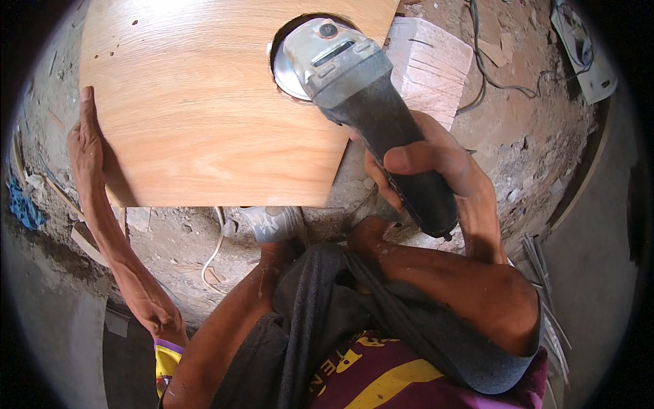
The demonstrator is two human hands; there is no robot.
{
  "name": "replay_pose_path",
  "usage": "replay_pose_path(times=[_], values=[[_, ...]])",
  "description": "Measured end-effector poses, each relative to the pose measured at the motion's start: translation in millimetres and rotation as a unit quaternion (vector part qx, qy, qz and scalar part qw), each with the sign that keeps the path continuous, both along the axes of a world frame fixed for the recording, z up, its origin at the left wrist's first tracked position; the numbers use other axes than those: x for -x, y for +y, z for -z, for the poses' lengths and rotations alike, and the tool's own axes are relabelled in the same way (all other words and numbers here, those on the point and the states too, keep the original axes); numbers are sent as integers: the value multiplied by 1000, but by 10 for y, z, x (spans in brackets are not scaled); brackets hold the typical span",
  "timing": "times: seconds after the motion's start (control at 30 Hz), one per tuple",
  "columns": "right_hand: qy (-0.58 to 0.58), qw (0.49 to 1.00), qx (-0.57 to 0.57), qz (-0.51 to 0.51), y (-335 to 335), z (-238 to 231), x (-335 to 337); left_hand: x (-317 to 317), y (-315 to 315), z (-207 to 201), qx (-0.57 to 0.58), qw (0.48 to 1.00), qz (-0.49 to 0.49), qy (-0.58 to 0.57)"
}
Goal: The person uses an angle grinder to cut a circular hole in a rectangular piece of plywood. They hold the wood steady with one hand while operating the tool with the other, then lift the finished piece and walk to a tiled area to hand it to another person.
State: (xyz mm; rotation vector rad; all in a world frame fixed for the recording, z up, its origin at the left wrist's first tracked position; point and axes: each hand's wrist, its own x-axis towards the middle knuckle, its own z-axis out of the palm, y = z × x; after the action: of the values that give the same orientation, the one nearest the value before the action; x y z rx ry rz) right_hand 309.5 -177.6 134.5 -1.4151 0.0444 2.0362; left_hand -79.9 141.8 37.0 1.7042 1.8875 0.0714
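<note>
My right hand [436, 163] is wrapped round the black body of an angle grinder [381, 109], thumb across its top. The grinder's grey metal head lies over a round hole near the far right part of a wood-grain board [204, 136]. Part of a pale disc [289, 75] shows inside the hole's dark rim; whether it touches the edge I cannot tell. At the board's left edge, my left hand [85, 146] holds the panel, its thumb along the rim and the other fingers hidden beneath.
A pale, scored block [429, 65] sits right of the board. Dark cable [480, 68] runs over the rubble-strewn ground toward a white panel [586, 54] at far right. A white cord [212, 262] lies near my feet, blue cloth [26, 204] at far left, thin strips [545, 286] at right.
</note>
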Motion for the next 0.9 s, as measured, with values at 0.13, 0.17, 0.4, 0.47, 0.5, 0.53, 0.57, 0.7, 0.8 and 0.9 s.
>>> replay_pose_path(times=[0.13,0.17,0.4,0.47,0.5,0.53,0.57,0.7,0.8,0.9], values=[[-4,1000,-8,-4,25,23,-2,71,34,13,-12,1000,12,23],[-3,1000,-12,-6,20,27,-10,82,52,20,-9,999,16,27],[-9,1000,-14,-11,12,34,9,130,117,51,-43,998,47,4],[-14,1000,-10,-17,36,17,6,129,160,46,-23,999,39,12],[-16,1000,-9,-21,44,9,5,121,152,43,-21,999,36,11],[-24,999,-10,-19,49,0,7,-13,101,-39,-20,999,34,10],[-32,999,-11,-17,47,-20,9,-85,80,-88,-19,999,31,8],[-20,1000,10,-14,41,-166,-1,52,116,30,6,1000,20,16],[-32,999,11,-17,-8,-304,6,-30,1,56,24,1000,5,-11],[-69,997,39,-3,-13,-510,63,-114,-87,26,37,999,-11,-18]])
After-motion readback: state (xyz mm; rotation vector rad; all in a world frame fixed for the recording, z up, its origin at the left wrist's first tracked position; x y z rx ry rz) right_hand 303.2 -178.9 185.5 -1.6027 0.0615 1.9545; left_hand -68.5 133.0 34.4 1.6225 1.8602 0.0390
